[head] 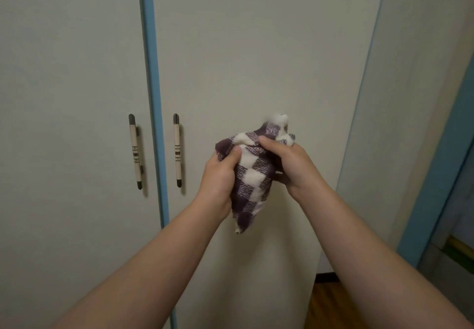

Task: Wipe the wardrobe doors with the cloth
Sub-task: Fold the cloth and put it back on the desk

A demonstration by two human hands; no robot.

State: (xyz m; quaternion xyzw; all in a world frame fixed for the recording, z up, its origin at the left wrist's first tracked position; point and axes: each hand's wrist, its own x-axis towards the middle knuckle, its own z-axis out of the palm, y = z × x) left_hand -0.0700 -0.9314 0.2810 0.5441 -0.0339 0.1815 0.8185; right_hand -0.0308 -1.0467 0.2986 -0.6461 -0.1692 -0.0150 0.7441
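- We hold the checked cloth [252, 172] bunched between both hands, in front of the right wardrobe door [256, 59], to the right of its handle [177, 150]; whether it touches the panel, we cannot tell.
- Our left hand [220, 174] is closed on the cloth's left side, thumb on top; our right hand [287, 162] is clamped on its upper right.
- The cloth looks soft, light and limp, a purple-and-white terry weave; we judge it best gathered into a palm-filling pad.
- The doors are smooth, pale and flat, split by a blue strip [154, 98]; the left door [64, 72] has a matching slim handle [135, 151].
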